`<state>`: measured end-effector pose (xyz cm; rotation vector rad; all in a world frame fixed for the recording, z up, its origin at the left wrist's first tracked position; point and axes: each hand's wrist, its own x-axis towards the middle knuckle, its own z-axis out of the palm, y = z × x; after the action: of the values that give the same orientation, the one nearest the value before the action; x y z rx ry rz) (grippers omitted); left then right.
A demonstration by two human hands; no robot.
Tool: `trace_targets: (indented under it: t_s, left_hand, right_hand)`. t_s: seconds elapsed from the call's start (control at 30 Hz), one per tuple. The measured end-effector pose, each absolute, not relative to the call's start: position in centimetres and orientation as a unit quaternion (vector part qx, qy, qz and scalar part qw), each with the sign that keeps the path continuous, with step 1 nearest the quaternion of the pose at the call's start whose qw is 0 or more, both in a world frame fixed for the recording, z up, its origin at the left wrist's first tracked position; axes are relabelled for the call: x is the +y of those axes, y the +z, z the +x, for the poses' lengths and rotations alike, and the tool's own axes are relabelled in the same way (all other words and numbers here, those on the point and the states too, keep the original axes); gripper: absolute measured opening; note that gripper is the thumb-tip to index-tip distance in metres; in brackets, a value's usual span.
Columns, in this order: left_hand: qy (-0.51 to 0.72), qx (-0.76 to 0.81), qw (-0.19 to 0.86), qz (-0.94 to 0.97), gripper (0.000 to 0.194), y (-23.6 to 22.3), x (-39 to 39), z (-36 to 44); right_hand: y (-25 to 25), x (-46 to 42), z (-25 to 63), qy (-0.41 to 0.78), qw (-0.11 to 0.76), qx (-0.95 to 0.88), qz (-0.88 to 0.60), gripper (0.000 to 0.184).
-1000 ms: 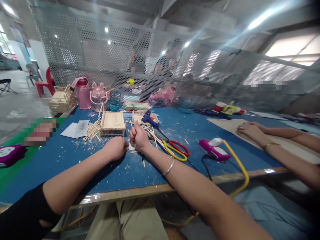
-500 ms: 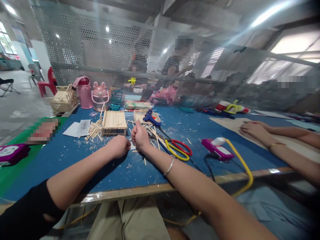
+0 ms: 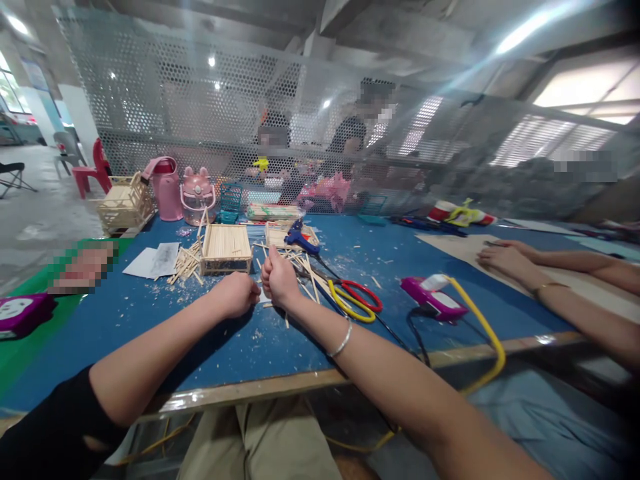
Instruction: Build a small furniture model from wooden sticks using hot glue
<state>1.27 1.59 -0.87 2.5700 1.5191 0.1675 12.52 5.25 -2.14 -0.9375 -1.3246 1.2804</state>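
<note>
My left hand (image 3: 236, 294) is closed, its fingers curled down close to the blue tabletop (image 3: 210, 353). Beside it, my right hand (image 3: 281, 280) forms a fist with the thumb pointing up. Anything inside either hand is hidden by the fingers. A small white piece (image 3: 265, 295), perhaps paper, shows between the hands. Just beyond them stands a small frame of wooden sticks (image 3: 227, 248) with a slatted top. Loose sticks (image 3: 187, 261) lie at its left. Scissors (image 3: 353, 301) with red and yellow handles and a blue glue gun (image 3: 300, 237) lie right of my right hand.
A purple power strip (image 3: 434, 299) with a yellow cable is at the right. Another person's hands (image 3: 513, 259) rest on brown paper beyond it. Pink bottles (image 3: 167, 188) and a wooden stick box (image 3: 126, 203) stand at the back left, before a perforated screen (image 3: 200, 113).
Both hands keep nearly the same place and closed pose. The view shifts slightly. A person behind the screen has moved to the right.
</note>
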Motion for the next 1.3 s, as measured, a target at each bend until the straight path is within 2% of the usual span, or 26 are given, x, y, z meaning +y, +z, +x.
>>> trace_targets:
  t_s: [0.07,0.3,0.47,0.53,0.57,0.67,0.73,0.83,0.93,1.03,1.1,1.2,1.3]
  left_hand:
    - [0.060,0.511,0.075,0.854,0.023,-0.9,1.6,1.3]
    - [0.080,0.521,0.104,0.843,0.020,-1.2,1.7,1.2]
    - [0.077,0.539,0.110,0.832,0.020,-1.2,1.6,1.3]
    - [0.080,0.539,0.112,0.831,0.020,-1.0,1.5,1.3]
    - [0.082,0.538,0.111,0.832,0.020,-0.9,1.4,1.3]
    - [0.086,0.528,0.104,0.838,0.021,-0.6,0.9,1.1]
    - [0.085,0.523,0.099,0.842,0.023,-0.5,0.8,1.0]
    - [0.081,0.518,0.097,0.846,0.023,-0.6,0.8,0.9]
    - [0.088,0.517,0.102,0.845,0.021,-1.0,1.1,0.8]
    - [0.095,0.517,0.101,0.845,0.021,-1.2,1.2,0.8]
    - [0.098,0.512,0.097,0.848,0.020,-1.3,1.2,0.8]
    - [0.109,0.507,0.099,0.849,0.020,-1.3,1.2,0.8]
    - [0.114,0.507,0.102,0.848,0.020,-1.3,1.2,0.8]
  right_hand:
    - [-2.0,5.2,12.5,0.529,0.537,-0.527,-0.394,0.054]
    - [-2.2,5.1,12.3,0.523,0.540,-0.527,-0.395,0.053]
    - [-0.7,4.8,12.8,0.535,0.506,-0.529,-0.422,0.053]
    - [0.4,4.4,14.1,0.483,0.495,-0.576,-0.436,0.052]
    - [1.0,4.1,15.0,0.420,0.492,-0.622,-0.441,0.052]
    - [2.1,3.6,17.5,0.232,0.331,-0.795,-0.452,0.046]
    - [2.1,3.5,18.6,0.172,0.210,-0.847,-0.458,0.033]
    - [1.6,3.8,19.4,0.154,0.109,-0.866,-0.463,0.018]
    - [1.2,4.3,19.9,0.195,0.080,-0.871,-0.443,0.019]
    - [1.5,4.6,20.1,0.255,0.107,-0.864,-0.421,0.021]
    - [1.8,4.7,19.6,0.308,0.207,-0.831,-0.414,0.030]
    - [1.9,4.7,18.0,0.458,0.395,-0.700,-0.380,0.048]
    - [1.4,4.6,16.2,0.598,0.436,-0.596,-0.311,0.044]
